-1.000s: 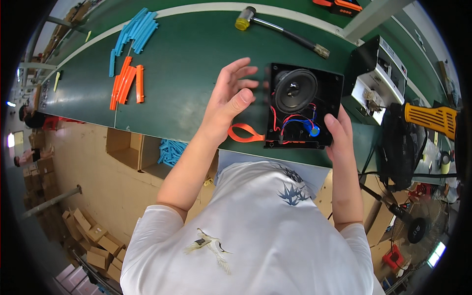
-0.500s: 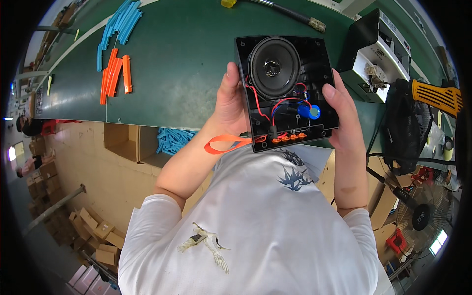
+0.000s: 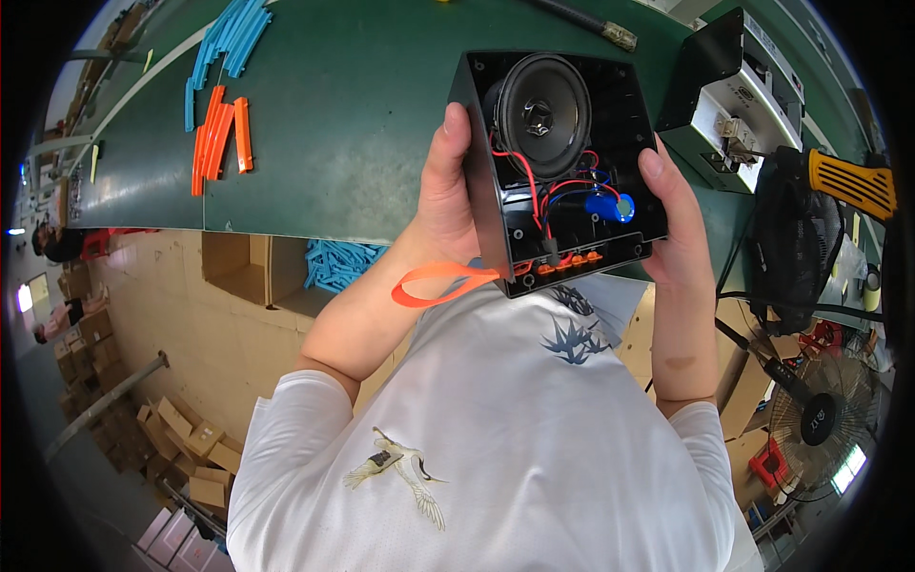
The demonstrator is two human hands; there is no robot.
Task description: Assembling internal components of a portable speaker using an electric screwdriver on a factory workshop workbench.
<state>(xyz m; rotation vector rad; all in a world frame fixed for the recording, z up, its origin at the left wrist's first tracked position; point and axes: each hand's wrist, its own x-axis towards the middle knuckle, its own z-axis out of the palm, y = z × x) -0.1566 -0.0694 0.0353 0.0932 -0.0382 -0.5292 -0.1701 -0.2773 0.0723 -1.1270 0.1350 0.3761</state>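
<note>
1. Holding a black speaker case (image 3: 620,114) between the left hand (image 3: 446,195) and the right hand (image 3: 681,217), in front of the chest, with the uncovered side facing up toward the head.
2. Gripping the left wall with the left hand, with the left thumb (image 3: 449,143) laid toward its far part; so touching, with the case directly to the right of this hand.
3. Gripping the opposite edge with the right hand, with the right thumb (image 3: 658,173) at the rim; touching here too, with the case directly to the left of this hand. Cannot tell the placing of the fingers underneath.
4. Running the longer axis of the case away from the body between the two hands, with a slight lean of the far end toward the left-hand side. Showing the left wall as well, so tilted in the grip.
5. Favouring neither hand for nearness to the case; bringing the round speaker cone (image 3: 541,116) closer to the left thumb, and the blue cylinder (image 3: 608,207) closer to the right hand.
6. Trailing an orange strap (image 3: 481,275) from the near left corner, across the view of the left wrist. Cannot tell contact with the skin.
7. Showing orange strips (image 3: 219,138) well to the left of the left hand, and a silver-and-black machine (image 3: 734,107) beyond the right hand, off to its right.
</note>
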